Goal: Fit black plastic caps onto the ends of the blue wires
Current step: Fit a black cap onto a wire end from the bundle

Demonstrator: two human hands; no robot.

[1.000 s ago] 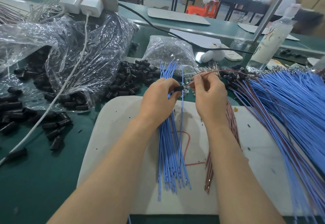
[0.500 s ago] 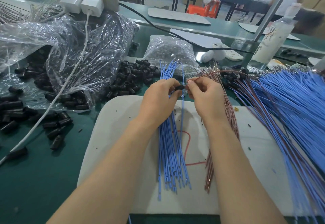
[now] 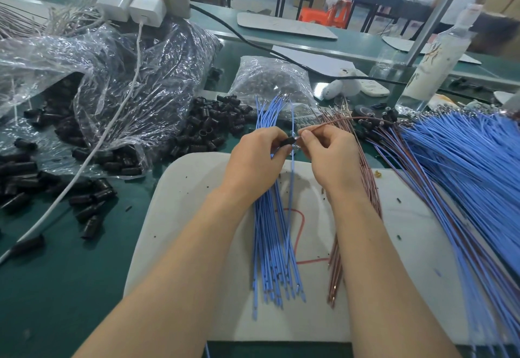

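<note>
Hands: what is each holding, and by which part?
Left hand pinches a black cap by one end; right hand pinches a brown wire near its tip.

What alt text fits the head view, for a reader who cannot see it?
A left hand pinches a black cap while the right hand pinches a brownish wire beside it, above blue wires lying on a white mat. Loose caps lie left.

one black cap in hand, blue wires laid out
we pinch a small black cap (image 3: 287, 141) in our left hand (image 3: 253, 166), its axis lying sideways, just above a flat bundle of blue wires (image 3: 270, 245) that runs straight away from us; loose caps (image 3: 213, 127) lie heaped left of the bundle's far end, and a big sheaf of blue wires (image 3: 464, 166) fans out on the right.
</note>
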